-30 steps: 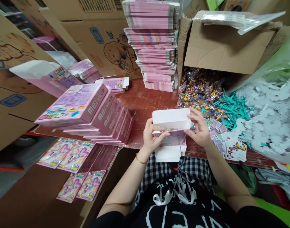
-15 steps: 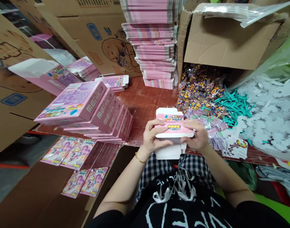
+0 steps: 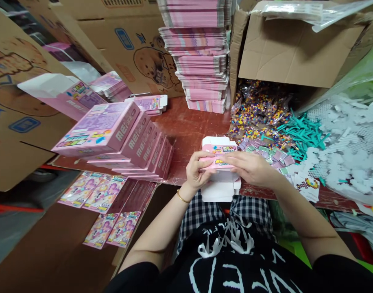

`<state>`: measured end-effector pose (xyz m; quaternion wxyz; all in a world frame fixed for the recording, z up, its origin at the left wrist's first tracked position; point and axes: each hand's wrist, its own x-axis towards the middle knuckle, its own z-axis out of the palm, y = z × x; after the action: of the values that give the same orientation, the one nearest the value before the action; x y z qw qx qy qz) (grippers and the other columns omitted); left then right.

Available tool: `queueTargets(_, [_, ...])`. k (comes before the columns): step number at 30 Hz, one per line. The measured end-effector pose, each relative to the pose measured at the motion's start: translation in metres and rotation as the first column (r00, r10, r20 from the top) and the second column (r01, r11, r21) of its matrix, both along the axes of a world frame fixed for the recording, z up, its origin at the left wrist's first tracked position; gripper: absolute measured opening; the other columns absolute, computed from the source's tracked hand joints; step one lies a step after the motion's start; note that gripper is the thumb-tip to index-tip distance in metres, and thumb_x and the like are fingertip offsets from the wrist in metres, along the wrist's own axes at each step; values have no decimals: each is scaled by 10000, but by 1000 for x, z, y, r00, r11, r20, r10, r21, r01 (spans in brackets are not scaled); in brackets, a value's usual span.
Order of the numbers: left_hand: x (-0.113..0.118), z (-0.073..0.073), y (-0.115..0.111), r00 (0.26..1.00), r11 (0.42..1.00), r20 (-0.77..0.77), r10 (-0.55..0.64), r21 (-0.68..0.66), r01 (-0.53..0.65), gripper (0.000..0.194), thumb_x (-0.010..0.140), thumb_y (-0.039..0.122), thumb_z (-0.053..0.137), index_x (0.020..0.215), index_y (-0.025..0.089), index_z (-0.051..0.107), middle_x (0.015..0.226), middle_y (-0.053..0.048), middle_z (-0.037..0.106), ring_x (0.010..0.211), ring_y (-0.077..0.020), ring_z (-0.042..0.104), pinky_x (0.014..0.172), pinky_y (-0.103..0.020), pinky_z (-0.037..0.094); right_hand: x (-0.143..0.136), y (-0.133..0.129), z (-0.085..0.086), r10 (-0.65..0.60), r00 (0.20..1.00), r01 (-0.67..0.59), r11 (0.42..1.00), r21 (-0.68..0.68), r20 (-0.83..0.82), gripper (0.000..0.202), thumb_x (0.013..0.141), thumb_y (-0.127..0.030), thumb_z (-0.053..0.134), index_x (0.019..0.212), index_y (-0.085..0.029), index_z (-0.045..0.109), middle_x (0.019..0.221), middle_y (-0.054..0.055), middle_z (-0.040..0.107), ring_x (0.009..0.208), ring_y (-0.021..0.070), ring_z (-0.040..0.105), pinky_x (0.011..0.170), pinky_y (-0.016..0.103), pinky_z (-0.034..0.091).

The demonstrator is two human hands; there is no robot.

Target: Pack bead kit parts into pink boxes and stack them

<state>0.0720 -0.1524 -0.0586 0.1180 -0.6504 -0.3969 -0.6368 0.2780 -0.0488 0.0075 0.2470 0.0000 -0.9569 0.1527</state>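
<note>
Glossy red table: both hands grip flat pink carton

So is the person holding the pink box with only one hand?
No, both the left hand and the right hand grip the pink box over the table edge.

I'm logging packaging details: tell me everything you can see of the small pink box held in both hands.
The pink box looks like thin printed cardboard, pink outside with colourful label blocks and plain white inside. A white flap with a notched edge sticks up at its far end. It is held roughly level over the near edge of the red table, just above a white open box. The left hand pinches its left end; the right hand lies over its right side, fingers pressing the top.
</note>
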Motion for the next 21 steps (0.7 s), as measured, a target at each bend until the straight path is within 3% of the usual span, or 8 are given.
queueTargets(5, [16, -34, 11, 987, 993, 114, 116, -17, -114, 794, 703, 548, 817, 1308, 264, 388, 1109, -79, 597, 981, -217, 666, 832, -412, 585, 1, 2, -24, -21, 993, 25, 999, 30, -113, 423, 981, -266, 563, 1402, -248, 536, 1426, 126, 556, 1299, 242, 533, 1036, 484, 512])
queueTargets(8, [30, -47, -4, 958, 957, 111, 266, -150, -248, 765, 764, 622, 715, 1318, 215, 380, 1080, -98, 591, 912, -215, 702, 732, -361, 612, 3, 5, -33, -51, 981, 49, 999, -19, -187, 487, 967, -244, 572, 1444, -284, 485, 1434, 117, 538, 1314, 254, 525, 1066, 512, 486])
queueTargets(10, [27, -38, -24, 944, 937, 64, 324, -164, -310, 640, 826, 596, 670, 1276, 209, 432, 1010, -77, 604, 821, -195, 711, 647, -322, 616, 6, 4, -40, -124, 953, 109, 992, -69, -275, 602, 937, -287, 616, 1500, -277, 405, 1486, 141, 475, 1365, 302, 477, 1096, 562, 449])
queueTargets(13, [-14, 14, -68, 895, 893, 33, 445, -84, -441, 527, 850, 519, 697, 1241, 220, 510, 1004, -69, 606, 842, -185, 692, 690, -315, 621, 9, 0, -58, -268, 875, 222, 962, -156, -404, 698, 895, -321, 664, 1520, -254, 361, 1500, 174, 440, 1381, 360, 450, 1112, 626, 408])
queueTargets(16, [-97, 100, -112, 765, 765, 45, 643, 21, -644, 423, 850, 478, 721, 1150, 207, 596, 1026, -56, 629, 945, -188, 666, 854, -371, 601, 9, -4, -83, -305, 883, 247, 948, -200, -357, 523, 919, -269, 620, 1423, -247, 481, 1418, 167, 515, 1322, 339, 517, 1086, 598, 455])
queueTargets(19, [-197, 167, -132, 775, 762, 73, 627, -264, -592, 445, 903, 564, 614, 1100, 165, 633, 856, -36, 678, 700, -164, 685, 696, -398, 622, 5, -8, -107, -229, 942, 177, 960, -217, -244, 318, 942, -232, 580, 1259, -218, 602, 1361, 166, 553, 1212, 296, 610, 991, 508, 556])
queueTargets(20, [-226, 179, -133, 799, 751, -10, 601, -334, -569, 423, 891, 557, 637, 974, 143, 660, 738, -13, 658, 594, -145, 658, 640, -386, 615, 4, -9, -113, -201, 955, 153, 964, -219, -218, 269, 946, -224, 572, 1209, -211, 630, 1342, 165, 567, 1154, 279, 645, 949, 477, 583])
queueTargets(21, [-249, 186, -131, 786, 745, -69, 614, -278, -607, 395, 906, 516, 639, 878, 124, 670, 668, -1, 639, 551, -123, 638, 651, -385, 607, 2, -10, -118, -179, 964, 134, 966, -221, -198, 235, 950, -219, 564, 1168, -208, 651, 1317, 161, 587, 1094, 262, 674, 910, 452, 603])
